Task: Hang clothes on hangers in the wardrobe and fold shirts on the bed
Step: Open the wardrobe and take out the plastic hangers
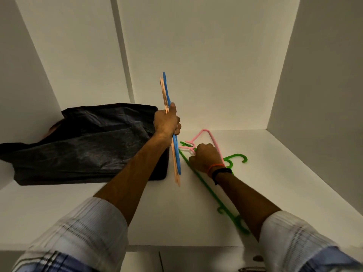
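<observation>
On the white wardrobe shelf (275, 173), seen from above:
left hand (167, 122): centre of view, fingers clenched round a bunch of hangers held on edge, off the shelf
blue hanger (166, 89): in that bunch, running 12 to 6 o'clock through the fist
peach hangers (175, 169): pressed against the blue one's left side, same grip
right hand (206, 157): at 4 o'clock from the left hand, fingers curled on the pink hanger (213, 139)
green hanger (212, 193): flat on the shelf under the pink one, long bar running toward 5 o'clock, hook (240, 157) at 3 o'clock of the right hand
dark cloth (88, 144): heaped at 9 o'clock, touching the shelf
wrist bands (220, 169): orange and black, on the right wrist
sleeves (84, 230): pale checked, rolled up
</observation>
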`<state>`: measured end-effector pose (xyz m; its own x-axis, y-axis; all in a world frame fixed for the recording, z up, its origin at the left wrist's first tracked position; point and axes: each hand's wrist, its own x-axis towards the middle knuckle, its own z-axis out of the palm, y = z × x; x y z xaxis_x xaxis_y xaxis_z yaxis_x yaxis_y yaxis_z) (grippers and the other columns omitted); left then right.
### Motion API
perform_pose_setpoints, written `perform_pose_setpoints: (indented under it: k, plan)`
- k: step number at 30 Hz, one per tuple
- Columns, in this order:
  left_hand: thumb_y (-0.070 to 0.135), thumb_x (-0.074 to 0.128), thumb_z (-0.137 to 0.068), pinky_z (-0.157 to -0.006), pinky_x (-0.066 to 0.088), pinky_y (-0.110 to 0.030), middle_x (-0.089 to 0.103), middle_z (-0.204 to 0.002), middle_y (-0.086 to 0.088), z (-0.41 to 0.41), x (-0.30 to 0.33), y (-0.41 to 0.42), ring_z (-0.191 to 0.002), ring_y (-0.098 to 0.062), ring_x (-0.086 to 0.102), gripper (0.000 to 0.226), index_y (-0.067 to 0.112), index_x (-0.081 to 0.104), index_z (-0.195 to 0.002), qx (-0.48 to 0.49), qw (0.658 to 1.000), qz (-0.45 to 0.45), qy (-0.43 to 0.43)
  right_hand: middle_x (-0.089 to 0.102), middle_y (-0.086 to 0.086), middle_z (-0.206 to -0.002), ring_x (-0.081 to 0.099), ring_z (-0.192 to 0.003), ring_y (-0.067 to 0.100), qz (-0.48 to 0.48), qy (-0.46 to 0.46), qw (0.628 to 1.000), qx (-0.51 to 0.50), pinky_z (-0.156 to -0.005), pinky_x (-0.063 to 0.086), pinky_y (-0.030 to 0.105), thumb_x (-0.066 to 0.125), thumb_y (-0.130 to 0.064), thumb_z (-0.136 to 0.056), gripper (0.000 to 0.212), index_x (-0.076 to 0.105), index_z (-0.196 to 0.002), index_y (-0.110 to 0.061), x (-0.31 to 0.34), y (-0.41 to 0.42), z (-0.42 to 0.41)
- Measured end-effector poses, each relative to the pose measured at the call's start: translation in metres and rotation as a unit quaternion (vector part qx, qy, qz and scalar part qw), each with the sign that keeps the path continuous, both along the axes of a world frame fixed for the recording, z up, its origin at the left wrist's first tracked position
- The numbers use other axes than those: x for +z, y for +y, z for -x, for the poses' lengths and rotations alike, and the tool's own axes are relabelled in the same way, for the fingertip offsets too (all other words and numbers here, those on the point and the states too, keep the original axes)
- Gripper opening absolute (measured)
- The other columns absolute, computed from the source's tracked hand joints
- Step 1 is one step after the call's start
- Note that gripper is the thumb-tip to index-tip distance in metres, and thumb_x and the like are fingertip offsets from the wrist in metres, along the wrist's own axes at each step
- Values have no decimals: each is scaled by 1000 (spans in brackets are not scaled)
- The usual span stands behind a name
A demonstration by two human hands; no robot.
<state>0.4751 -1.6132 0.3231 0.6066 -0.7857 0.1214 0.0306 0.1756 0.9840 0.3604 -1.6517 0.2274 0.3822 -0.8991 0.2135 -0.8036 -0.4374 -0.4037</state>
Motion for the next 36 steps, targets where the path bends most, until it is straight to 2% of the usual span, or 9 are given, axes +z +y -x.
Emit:
perform_pose_setpoints:
  k: [6,9,15,19,26,28,30,33,36]
  plan:
    - [33,47,-104,-35,28,-16,37,-53,2,19,5,-9,-32,-5,33,35,16,44,-73,-10,999,37,27,66,17,-86,59,-86,34,13,-68,996,-50,-66,38,27,61,-24,-84,24,65,-84,-1,15,-15,40]
    - [36,46,-104,-35,28,-17,36,-54,3,27,11,-10,-35,-5,32,31,16,48,-79,-22,999,38,32,56,11,-70,51,-74,30,-4,-139,986,-95,-53,26,24,62,-22,-81,22,54,-65,-9,20,-28,57]
    - [39,43,-104,-35,30,-18,37,-51,4,36,18,-10,-35,-5,34,35,18,52,-78,-26,997,69,22,60,11,-88,53,-80,26,0,-194,971,-139,-66,35,25,64,-18,-81,18,71,-91,-6,32,-45,79]
    - [38,42,-105,-35,30,-17,38,-51,4,29,20,-10,-33,-6,34,34,18,53,-80,-15,998,63,27,51,5,-60,47,-61,24,20,-252,956,-150,-53,29,25,61,-14,-81,21,57,-62,-7,38,-41,82]
    - [57,66,-86,-38,38,-23,54,-63,-3,32,-7,-17,-42,-10,45,49,9,56,-80,-64,998,0,-13,68,9,-62,66,-62,25,68,-376,924,-9,-65,55,35,60,-16,-80,17,71,-71,-5,73,4,27]
    - [56,72,-81,-55,56,-32,69,-77,-11,35,-12,-17,-62,-21,66,53,4,65,-91,-73,997,-26,-4,68,11,-62,67,-62,26,75,-357,930,40,-64,57,37,56,-11,-81,18,68,-70,-3,77,16,13]
    - [45,70,-87,-69,57,-35,71,-89,-14,32,-14,-20,-78,-27,69,39,7,64,-97,-49,998,-19,20,69,5,-63,66,-59,14,54,-346,933,79,-60,54,27,56,-8,-85,19,71,-72,-7,75,20,8]
    - [36,63,-93,-65,55,-32,67,-88,-9,22,-16,-22,-73,-22,65,31,7,62,-105,-9,999,-33,-7,73,-5,-74,63,-56,1,16,-339,932,125,-54,43,9,61,-22,-94,19,77,-88,-14,68,18,15]
    - [36,59,-96,-53,48,-26,65,-76,-3,14,-19,-24,-58,-15,56,34,5,63,-109,17,999,-32,-27,74,-4,-82,66,-60,8,-19,-397,912,98,-49,44,14,65,-33,-93,24,78,-88,-13,57,11,25]
